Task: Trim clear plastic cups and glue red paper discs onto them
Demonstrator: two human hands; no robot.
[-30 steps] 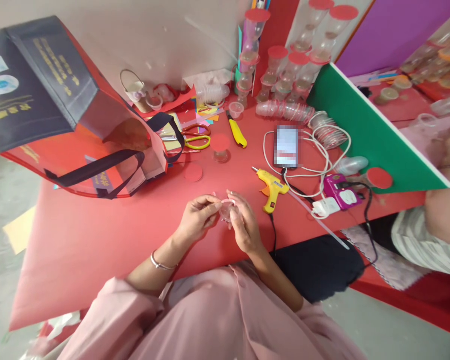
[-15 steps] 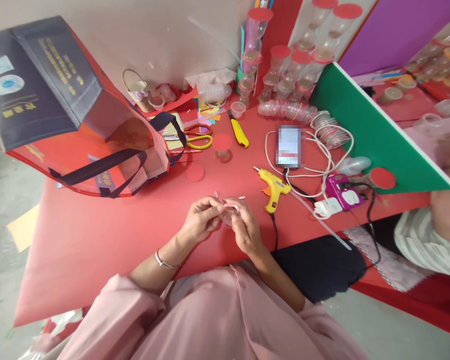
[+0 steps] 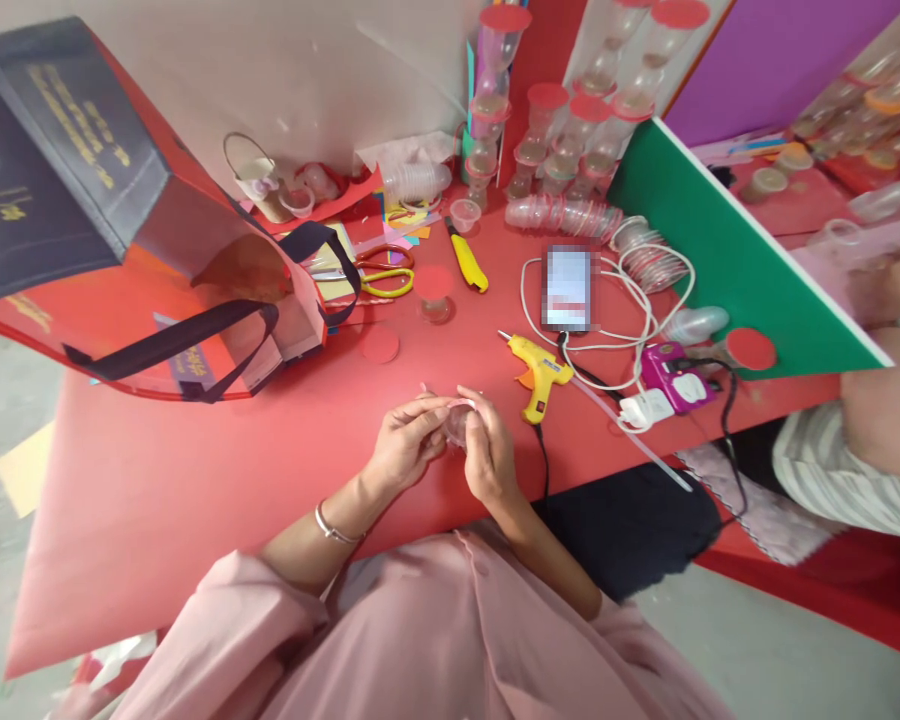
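Between my hands is a small clear plastic cup point(image 3: 457, 426) with a pale pinkish strip along its rim. My left hand point(image 3: 409, 438) pinches the rim from the left, fingers and thumb together. On the other side my right hand point(image 3: 489, 450) grips the cup, thumb pressed near its edge. Part of the cup is hidden by the fingers. To the right lies a yellow glue gun point(image 3: 538, 375), its nozzle pointing left. Beyond my hands are a red paper disc point(image 3: 379, 344) and a small clear cup piece topped by a red disc point(image 3: 433, 290).
A large red and dark paper bag point(image 3: 157, 330) stands at the left. Scissors point(image 3: 386, 283), a yellow cutter knife point(image 3: 467, 260), a phone point(image 3: 568, 288) with a white cable, and a purple socket block point(image 3: 679, 380) lie around. A green board point(image 3: 735, 240) divides the right side, where another person sits.
My hands stay together on the cup, with the fingers shifted slightly along its rim. The view has moved a little, so the table's things appear further left.
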